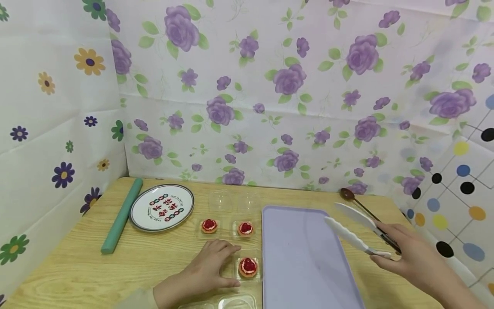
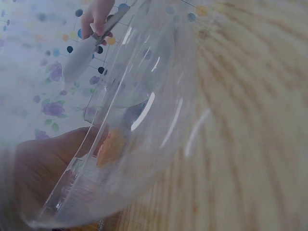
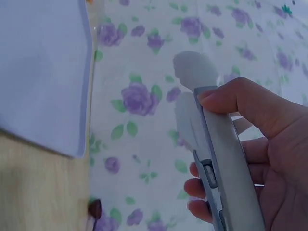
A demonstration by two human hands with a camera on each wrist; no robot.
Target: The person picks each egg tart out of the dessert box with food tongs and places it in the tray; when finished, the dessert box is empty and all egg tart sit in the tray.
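In the head view my left hand (image 1: 206, 268) is at the left side of a clear plastic box (image 1: 257, 277) with a small red-topped tart (image 1: 248, 268) in it. Its fingers bend along the far side and the thumb lies along the near side, gripping the box. Clear plastic and an orange tart base (image 2: 110, 148) fill the middle of the left wrist view. My right hand (image 1: 413, 257) holds tongs (image 3: 231, 163) with white tips; the tips are apart with nothing between them. The tongs hang over the right edge of a lilac tray (image 1: 297, 257).
Two more tarts, the left (image 1: 209, 226) and right (image 1: 245, 229), sit in clear boxes behind. Other clear plastic (image 1: 237, 302) lies at the front edge. A white plate (image 1: 162, 208), a green rolling pin (image 1: 122, 216) and a dark brown spoon (image 1: 347, 194) lie farther back.
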